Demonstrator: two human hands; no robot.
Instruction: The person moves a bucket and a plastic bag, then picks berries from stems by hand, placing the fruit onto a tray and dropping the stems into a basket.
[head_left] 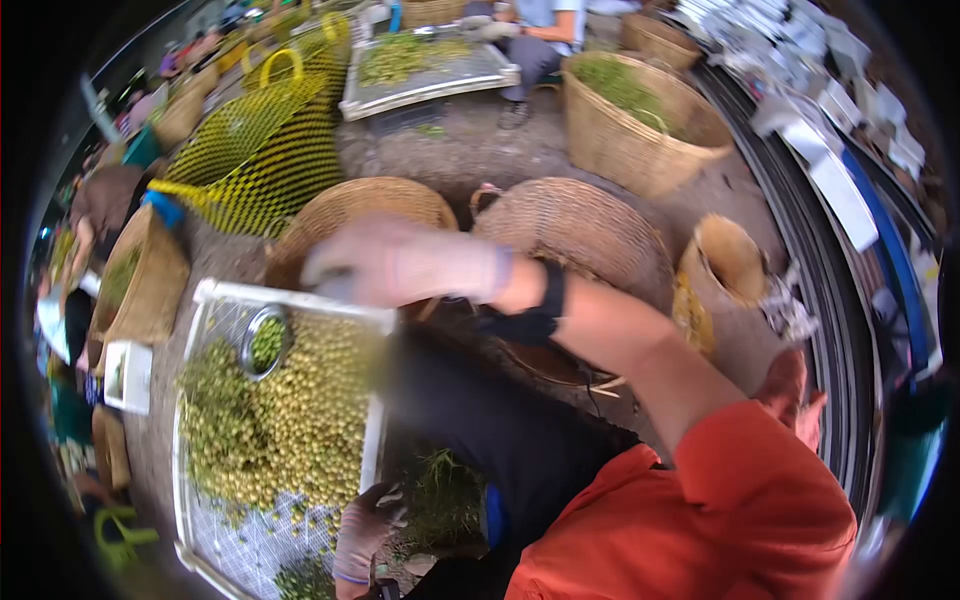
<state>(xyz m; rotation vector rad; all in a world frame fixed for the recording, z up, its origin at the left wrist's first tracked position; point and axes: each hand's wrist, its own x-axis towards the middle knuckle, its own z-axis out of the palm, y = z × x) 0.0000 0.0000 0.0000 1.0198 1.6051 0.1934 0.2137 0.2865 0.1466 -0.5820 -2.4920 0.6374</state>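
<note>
My right hand [405, 262], in a pale glove, is smeared by motion above the far end of a white-framed mesh tray [384, 425] and the rim of a wicker basket [400, 195]. Whether it holds anything is hidden by the blur. Low at the tray's near side is my gloved left hand [366, 528], its fingers loosely bent and apart, with nothing visible in them. Small round yellow-green fruits [315, 400] cover much of the mesh, with greener stemmed ones [215, 410] along the left. A metal bowl [250, 352] of green fruits sits among them.
A second wicker basket [575, 225] stands beyond my right forearm. Further off are a tall basket of greens [590, 130], yellow-black woven baskets [270, 140] and another tray [440, 95] beside a seated person [540, 45]. Dark rails [800, 240] run along the right.
</note>
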